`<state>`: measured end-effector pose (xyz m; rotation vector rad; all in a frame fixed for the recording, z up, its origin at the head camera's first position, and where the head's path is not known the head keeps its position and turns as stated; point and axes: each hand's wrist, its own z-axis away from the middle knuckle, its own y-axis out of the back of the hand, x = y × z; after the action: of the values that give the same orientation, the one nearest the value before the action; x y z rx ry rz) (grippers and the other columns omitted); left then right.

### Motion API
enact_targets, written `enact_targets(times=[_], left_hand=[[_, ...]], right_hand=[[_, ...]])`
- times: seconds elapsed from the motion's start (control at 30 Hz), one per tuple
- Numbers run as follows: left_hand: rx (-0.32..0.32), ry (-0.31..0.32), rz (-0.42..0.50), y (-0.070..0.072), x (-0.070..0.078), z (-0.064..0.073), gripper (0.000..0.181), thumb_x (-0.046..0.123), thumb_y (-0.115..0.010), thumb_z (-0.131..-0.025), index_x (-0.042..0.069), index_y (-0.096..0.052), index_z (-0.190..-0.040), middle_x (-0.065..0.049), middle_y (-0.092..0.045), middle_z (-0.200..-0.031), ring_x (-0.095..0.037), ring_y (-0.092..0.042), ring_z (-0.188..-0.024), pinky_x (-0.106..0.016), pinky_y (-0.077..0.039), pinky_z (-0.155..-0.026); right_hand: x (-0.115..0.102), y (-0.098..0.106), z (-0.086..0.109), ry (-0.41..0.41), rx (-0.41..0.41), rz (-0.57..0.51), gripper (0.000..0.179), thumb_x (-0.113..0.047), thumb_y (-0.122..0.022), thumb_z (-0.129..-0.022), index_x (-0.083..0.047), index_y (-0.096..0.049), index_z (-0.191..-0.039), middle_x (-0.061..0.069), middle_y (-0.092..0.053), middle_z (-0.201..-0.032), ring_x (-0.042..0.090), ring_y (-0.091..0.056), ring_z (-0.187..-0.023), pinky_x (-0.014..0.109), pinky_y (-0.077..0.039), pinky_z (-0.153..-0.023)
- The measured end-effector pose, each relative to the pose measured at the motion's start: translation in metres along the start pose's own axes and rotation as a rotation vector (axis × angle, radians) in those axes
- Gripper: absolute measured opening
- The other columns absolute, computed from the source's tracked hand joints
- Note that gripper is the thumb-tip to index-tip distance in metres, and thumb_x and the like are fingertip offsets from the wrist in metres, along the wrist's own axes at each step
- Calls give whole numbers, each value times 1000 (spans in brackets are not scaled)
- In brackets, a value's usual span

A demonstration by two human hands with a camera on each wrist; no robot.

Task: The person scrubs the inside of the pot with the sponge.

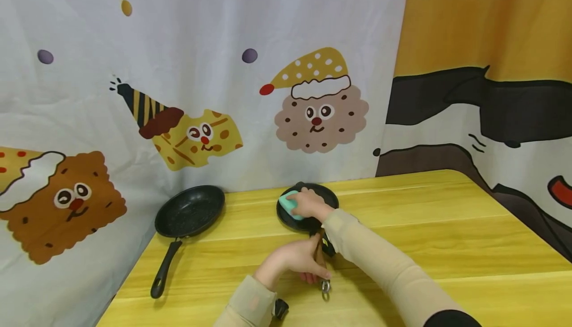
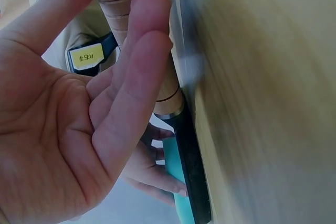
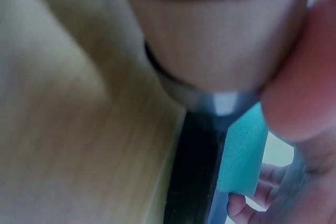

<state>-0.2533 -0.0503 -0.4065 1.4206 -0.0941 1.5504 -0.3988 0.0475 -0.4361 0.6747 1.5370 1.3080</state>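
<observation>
A small black frying pan [image 1: 330,198] with a wooden handle [image 2: 169,85] lies on the table near its back edge. My left hand [image 1: 299,258] grips that handle, fingers curled around the wood, with a metal hanging ring [image 1: 325,289] sticking out at its end. My right hand [image 1: 309,204] holds a turquoise sponge [image 1: 289,204] against the inside of the pan. Both wrist views show the sponge [image 3: 244,153] at the pan's face, with the right fingers [image 3: 269,178] around it. The right forearm crosses over beside the handle.
On the left of the wooden table [image 1: 424,228] rests a larger black frying pan [image 1: 189,213], its black handle [image 1: 165,270] pointing toward the front. A printed cloth [image 1: 187,59] hangs right behind the table.
</observation>
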Motion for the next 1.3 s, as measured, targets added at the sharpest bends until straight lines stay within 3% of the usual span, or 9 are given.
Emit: enact_targets(times=[0.3, 0.63, 0.87, 1.07, 1.23, 1.3], left_hand=[[23, 35, -19, 0, -1, 0, 102, 24, -76, -86, -11, -5, -151, -8, -68, -65, -25, -66, -55, -37, -56, -52], [-5, 28, 17, 2, -1, -1, 102, 20, -76, -87, -13, -2, -149, -9, -69, -69, -27, -67, -58, -38, -56, -53], [-25, 44, 42, 2, -2, -2, 103, 20, -75, -87, -11, 1, -150, -13, -70, -71, -29, -68, -60, -38, -57, -55], [-20, 51, 25, 1, -1, -3, 105, 22, -75, -87, -9, 2, -151, -13, -69, -70, -29, -68, -61, -37, -57, -55], [-18, 73, 25, 1, -3, -1, 105, 24, -75, -87, -7, 1, -152, -14, -69, -68, -27, -68, -59, -36, -56, -53], [-14, 81, 33, 1, -4, 1, 105, 25, -75, -87, -6, 1, -153, -13, -68, -67, -26, -68, -59, -36, -56, -53]], right_hand=[[10, 4, -2, -34, -8, 11, 54, -36, -69, -90, -32, -52, -142, 15, -46, -134, 33, -47, -108, 41, -43, -69], [26, 13, 11, -37, 1, 2, 55, -35, -70, -90, -29, -53, -141, 17, -44, -140, 39, -45, -119, 46, -45, -79], [38, 14, 19, 18, 27, -73, 53, -34, -72, -88, -24, -57, -138, 11, -49, -141, 36, -44, -128, 49, -46, -92], [53, 20, 24, 74, 91, -241, 52, -29, -74, -86, -18, -60, -135, 6, -55, -137, 25, -59, -97, 39, -48, -79], [67, 29, 37, 61, 154, -510, 57, -30, -71, -89, -15, -53, -141, 15, -46, -144, 34, -48, -125, 49, -46, -95], [74, 31, 45, 32, 184, -641, 59, -31, -69, -91, -15, -49, -144, 19, -45, -144, 37, -44, -129, 51, -45, -97]])
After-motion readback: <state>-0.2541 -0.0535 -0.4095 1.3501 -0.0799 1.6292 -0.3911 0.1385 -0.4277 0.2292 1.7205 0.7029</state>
